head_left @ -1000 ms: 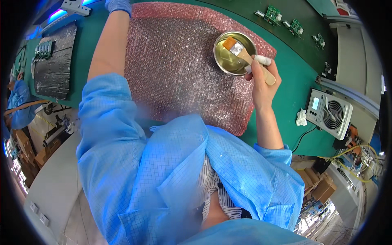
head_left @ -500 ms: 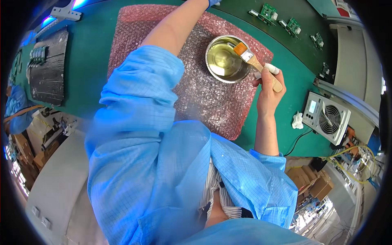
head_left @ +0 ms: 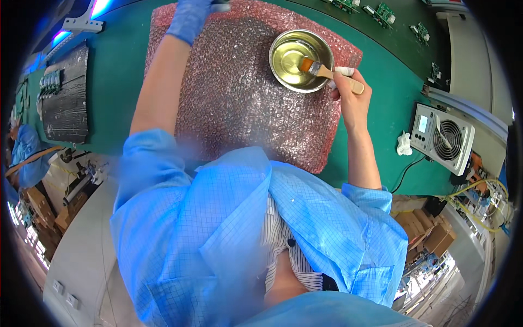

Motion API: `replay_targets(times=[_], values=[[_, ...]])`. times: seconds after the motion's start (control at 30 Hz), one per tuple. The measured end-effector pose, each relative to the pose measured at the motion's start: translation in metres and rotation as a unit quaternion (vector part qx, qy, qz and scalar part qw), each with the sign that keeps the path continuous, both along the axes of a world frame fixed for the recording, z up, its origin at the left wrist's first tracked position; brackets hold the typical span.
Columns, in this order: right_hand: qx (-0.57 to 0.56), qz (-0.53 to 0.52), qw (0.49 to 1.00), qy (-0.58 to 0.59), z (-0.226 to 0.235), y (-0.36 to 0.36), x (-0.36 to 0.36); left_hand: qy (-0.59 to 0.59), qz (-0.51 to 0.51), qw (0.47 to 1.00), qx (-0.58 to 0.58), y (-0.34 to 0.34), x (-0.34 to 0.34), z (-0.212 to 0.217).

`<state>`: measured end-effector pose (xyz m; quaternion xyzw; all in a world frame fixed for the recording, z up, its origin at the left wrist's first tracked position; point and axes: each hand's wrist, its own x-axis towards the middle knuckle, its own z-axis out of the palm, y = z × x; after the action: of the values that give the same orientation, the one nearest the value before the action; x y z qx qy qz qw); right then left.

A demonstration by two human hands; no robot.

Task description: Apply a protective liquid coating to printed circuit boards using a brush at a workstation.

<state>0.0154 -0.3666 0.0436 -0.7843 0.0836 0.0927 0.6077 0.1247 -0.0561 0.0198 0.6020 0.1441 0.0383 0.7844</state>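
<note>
My right hand (head_left: 353, 98) grips the pale wooden handle of a flat paintbrush (head_left: 347, 83), with white covers on some of its fingertips. The brush's orange bristles reach down into a round metal bowl (head_left: 274, 70) of clear yellowish liquid. Under the bowl lies a sheet of pinkish bubble wrap (head_left: 245, 117). My left hand (head_left: 192, 17), in a blue glove, is over the wrap's far left edge. The frame's top edge cuts off most of its fingers; a small grey-white piece (head_left: 220, 7) shows beside them, and I cannot tell whether they hold it.
Several green circuit boards (head_left: 383, 15) lie on the dark strip at the far right. A grey box with a fan (head_left: 444, 136) and a crumpled white tissue (head_left: 403, 144) are at right. On the left, a black board (head_left: 68, 109) carries small green parts.
My left hand has swung from the far middle to the far left. My right hand has moved slightly away from me, and the bristles have gone from the bowl's rim down into it.
</note>
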Motion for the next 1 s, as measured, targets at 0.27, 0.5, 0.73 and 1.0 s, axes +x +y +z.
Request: replay_targets(times=[0.27,0.5,0.73,1.0], values=[[0.013,-0.005,0.999,-0.038,0.02,-0.018,-0.002,-0.047,0.023,0.995,-0.082,0.064,-0.071,-0.021],[0.026,-0.037,0.998,-0.038,0.041,-0.039,-0.011,0.098,-0.032,0.969,-0.225,0.056,-0.095,-0.018],[0.006,-0.027,0.996,-0.086,0.054,-0.026,-0.013,0.013,-0.097,0.994,0.056,0.001,-0.109,0.021],[0.05,0.147,0.982,-0.107,0.071,0.009,-0.005,-0.009,-0.315,0.948,0.052,-0.002,-0.105,0.031]])
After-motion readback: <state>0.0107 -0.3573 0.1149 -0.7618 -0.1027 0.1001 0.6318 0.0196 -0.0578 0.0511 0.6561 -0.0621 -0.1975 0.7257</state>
